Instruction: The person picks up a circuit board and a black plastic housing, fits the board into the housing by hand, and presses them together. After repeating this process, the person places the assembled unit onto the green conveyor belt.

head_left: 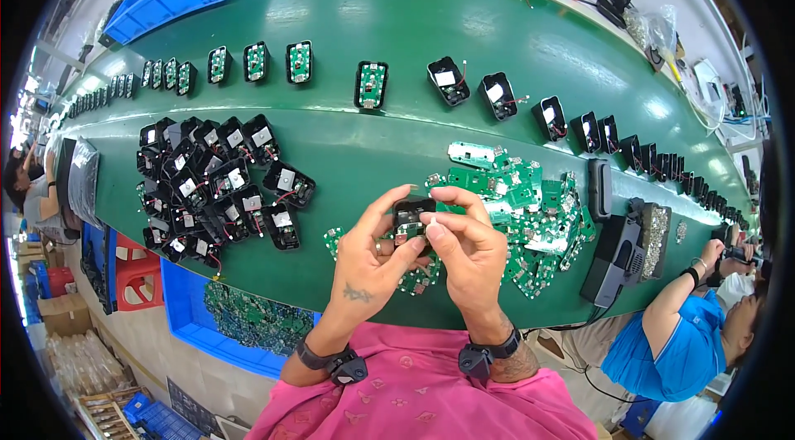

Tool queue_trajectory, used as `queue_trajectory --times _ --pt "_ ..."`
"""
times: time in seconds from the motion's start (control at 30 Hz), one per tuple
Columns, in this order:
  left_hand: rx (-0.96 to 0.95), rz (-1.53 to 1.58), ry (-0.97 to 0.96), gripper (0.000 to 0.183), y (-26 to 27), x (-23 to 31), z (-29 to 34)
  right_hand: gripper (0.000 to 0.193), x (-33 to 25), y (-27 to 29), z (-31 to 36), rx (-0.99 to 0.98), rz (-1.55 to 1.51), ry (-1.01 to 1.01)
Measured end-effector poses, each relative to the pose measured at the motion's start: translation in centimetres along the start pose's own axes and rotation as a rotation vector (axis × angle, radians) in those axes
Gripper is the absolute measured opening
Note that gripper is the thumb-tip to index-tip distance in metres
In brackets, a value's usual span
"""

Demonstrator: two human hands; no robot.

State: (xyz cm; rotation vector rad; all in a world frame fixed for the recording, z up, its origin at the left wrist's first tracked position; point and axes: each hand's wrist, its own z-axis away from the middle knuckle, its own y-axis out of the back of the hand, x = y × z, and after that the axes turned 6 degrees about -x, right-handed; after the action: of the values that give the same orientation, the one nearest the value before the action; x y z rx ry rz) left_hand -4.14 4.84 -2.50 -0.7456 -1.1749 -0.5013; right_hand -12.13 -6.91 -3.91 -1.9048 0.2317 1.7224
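Note:
Both hands meet in front of me over the green table. My left hand [371,262] is closed round the side of a small black plastic housing [407,212], which has wiring or parts inside that I cannot make out clearly. My right hand [474,262] touches the same housing from the other side, its thumb and forefinger pinching something small and whitish at the housing's edge. Just right of the hands spreads a heap of green circuit boards [522,200], and a few boards lie beneath them. To the left, black housings [186,183] with white parts and red wires are piled up.
Along the belt [331,42] beyond runs a row of housings, some fitted with a green board [371,85], others bare [449,81]. A dark grey device [613,258] stands at right, near a person in blue [671,340]. A blue bin [178,307] of boards sits lower left.

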Motion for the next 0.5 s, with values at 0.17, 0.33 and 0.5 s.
queue_trajectory --times 0.17,0.33,0.5 --pt "0.054 0.061 -0.005 0.057 -0.5 0.2 0.0 0.01 0.6 0.6 0.1 -0.018 0.41 0.21" --pt "0.194 -0.086 -0.181 0.055 -0.2 0.2 0.1 0.007 -0.9 0.3 -0.1 0.075 0.968 0.543" --pt "0.154 -0.312 -0.263 0.058 0.6 0.8 0.4 0.009 -2.2 0.6 -1.1 -0.229 0.693 0.331"
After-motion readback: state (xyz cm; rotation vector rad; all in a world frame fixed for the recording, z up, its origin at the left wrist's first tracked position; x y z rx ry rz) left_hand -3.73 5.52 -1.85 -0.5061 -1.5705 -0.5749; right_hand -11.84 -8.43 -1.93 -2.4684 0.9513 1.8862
